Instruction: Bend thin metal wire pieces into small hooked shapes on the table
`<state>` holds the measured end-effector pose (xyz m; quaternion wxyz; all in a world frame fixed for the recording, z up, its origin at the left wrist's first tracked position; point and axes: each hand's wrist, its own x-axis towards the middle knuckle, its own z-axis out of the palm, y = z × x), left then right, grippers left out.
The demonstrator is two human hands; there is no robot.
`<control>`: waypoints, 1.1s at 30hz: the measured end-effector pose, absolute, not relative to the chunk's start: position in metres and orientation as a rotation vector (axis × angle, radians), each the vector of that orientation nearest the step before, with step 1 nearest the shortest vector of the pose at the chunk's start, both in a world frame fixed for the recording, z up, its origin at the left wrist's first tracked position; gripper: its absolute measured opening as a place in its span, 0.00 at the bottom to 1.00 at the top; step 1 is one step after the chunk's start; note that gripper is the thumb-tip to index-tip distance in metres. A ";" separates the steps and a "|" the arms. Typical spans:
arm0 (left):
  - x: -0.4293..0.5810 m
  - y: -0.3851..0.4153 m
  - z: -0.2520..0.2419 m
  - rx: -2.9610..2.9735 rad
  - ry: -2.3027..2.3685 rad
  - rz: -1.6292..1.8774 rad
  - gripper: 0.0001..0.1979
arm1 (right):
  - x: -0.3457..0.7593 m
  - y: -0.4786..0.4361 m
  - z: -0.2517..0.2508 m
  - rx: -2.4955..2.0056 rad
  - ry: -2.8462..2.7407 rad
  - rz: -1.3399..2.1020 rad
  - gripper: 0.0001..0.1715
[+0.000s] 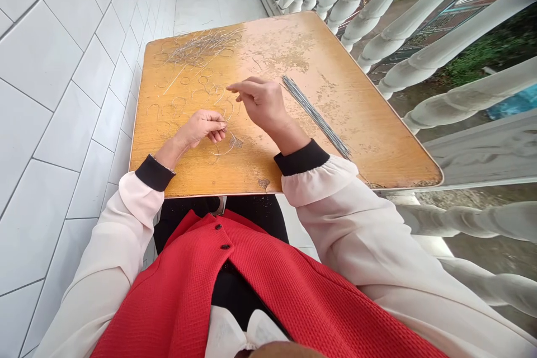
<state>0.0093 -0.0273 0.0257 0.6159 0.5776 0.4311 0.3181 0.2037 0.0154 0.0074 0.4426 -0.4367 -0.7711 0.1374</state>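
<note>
Worn wooden tabletop (377,145), white tiled wall (54,95), white balustrade (403,28), green plants (495,50) beyond

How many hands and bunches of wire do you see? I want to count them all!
Hands: 2 (left hand, right hand)
Straight wire bundles: 1
Tangled wire heaps: 1
Total: 4
The loose bent wires overlap too much to count, so they are left out.
</note>
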 end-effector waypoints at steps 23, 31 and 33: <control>0.001 -0.017 0.023 1.253 1.182 0.991 0.15 | 0.182 -0.006 0.012 -1.166 -1.643 1.144 0.20; -0.010 -0.008 0.029 1.144 1.323 1.157 0.16 | 0.176 -0.010 0.004 -1.182 -1.801 0.994 0.13; -0.011 -0.007 0.030 1.166 1.322 1.192 0.11 | 0.174 -0.013 0.003 -1.178 -1.850 0.974 0.13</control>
